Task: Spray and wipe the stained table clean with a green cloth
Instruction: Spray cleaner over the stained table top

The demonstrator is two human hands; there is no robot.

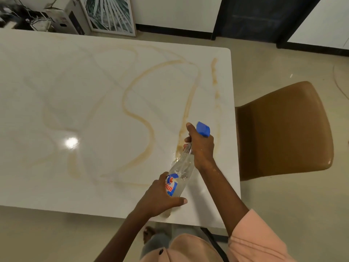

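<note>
Both hands hold a spray bottle over the stained white table.

The white table (56,91) fills the left and centre of the frame, looped with brown stains (139,118). A tan chair (283,129) sits at its right edge. The clear spray bottle (181,167), tilted above the table's lower right, has the right hand (201,146) wrapped around its neck below the blue nozzle (203,128), and the left hand (160,197) closed around its labelled base. The green cloth is not in view.
</note>
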